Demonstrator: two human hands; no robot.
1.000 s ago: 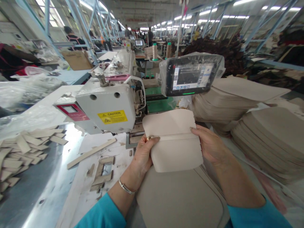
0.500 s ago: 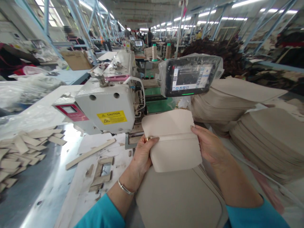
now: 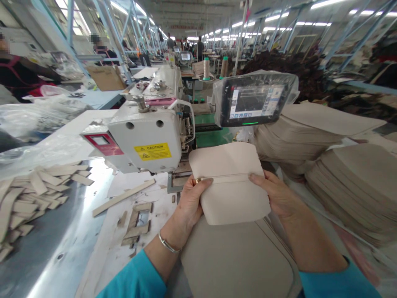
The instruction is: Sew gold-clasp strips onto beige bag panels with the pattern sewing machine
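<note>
The scene is bright and evenly lit by rows of ceiling tube lights [image 3: 273, 17] running into the far distance, with daylight from windows [image 3: 66, 20] at the far left. Shadows are soft and faint. A broad glare washes over the steel tabletop [image 3: 62, 231] at the near left, and the plastic-wrapped screen [image 3: 252, 101] glints. The middle is sharp; the edges are stretched and bent by the wide lens, so the blue frame posts [image 3: 107, 31] lean. The far right corner looks smeared and soft, and the distant hall is hazy.
</note>
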